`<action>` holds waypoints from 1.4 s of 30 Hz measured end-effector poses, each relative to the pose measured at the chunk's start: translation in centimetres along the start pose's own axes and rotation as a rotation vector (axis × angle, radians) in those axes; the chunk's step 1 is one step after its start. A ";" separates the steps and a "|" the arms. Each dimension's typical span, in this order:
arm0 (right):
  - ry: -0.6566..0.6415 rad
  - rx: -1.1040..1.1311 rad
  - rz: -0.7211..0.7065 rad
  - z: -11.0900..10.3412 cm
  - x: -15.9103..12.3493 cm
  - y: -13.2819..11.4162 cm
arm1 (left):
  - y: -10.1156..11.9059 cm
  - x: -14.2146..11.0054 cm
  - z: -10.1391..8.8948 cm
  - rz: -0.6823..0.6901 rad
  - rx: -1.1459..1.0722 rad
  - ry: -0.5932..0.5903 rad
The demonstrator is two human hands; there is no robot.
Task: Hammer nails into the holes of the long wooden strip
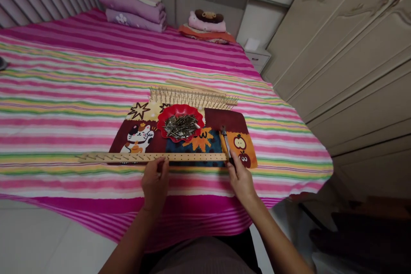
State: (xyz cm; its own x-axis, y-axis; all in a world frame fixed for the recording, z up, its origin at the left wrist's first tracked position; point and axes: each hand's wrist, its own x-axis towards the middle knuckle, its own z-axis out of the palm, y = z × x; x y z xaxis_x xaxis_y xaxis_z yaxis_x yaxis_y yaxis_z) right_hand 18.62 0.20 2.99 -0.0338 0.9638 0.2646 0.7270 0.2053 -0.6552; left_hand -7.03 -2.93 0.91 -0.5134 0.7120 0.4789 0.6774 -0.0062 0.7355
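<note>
A long wooden strip [192, 157] with rows of small holes lies across a patterned mat [224, 117]. Slanting nails [118, 157] stand in its left part. At the strip's near edge, my left hand [156, 182] has thumb and fingertips pinched together; whatever is between them is too small to make out. My right hand [239, 175] grips the dark handle of a hammer [226, 140], its head pointing away from me over the mat, beyond the strip's right end. Beyond the strip, a red scalloped bowl [163, 132] holds a heap of loose nails [181, 126].
Behind the bowl lie wooden strips [192, 96] bristling with upright nails, and another thin strip [192, 86]. All rest on a bed with a striped cover [64, 137]. Folded bedding [135, 8] and a cushion stack [207, 25] sit at the headboard. Wardrobe doors [337, 51] stand right.
</note>
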 end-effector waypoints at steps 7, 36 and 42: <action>0.032 -0.040 0.029 0.9 -0.5 1.9 | 2.6 5.3 -1.4 0.285 0.180 -0.112; 0.023 -0.051 0.033 1.1 -0.4 1.9 | 5.4 15.1 6.1 0.503 0.692 -0.974; 0.039 -0.040 0.037 1.3 -0.4 2.1 | 5.2 15.4 2.1 0.188 0.329 -0.604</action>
State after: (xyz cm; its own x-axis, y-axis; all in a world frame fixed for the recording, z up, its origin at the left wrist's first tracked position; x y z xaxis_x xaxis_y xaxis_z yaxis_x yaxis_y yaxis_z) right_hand 19.30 0.44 0.58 0.0196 0.9631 0.2683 0.7541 0.1619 -0.6365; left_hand -10.31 9.46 11.09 -0.0551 0.9848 0.1645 0.8987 -0.0229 0.4379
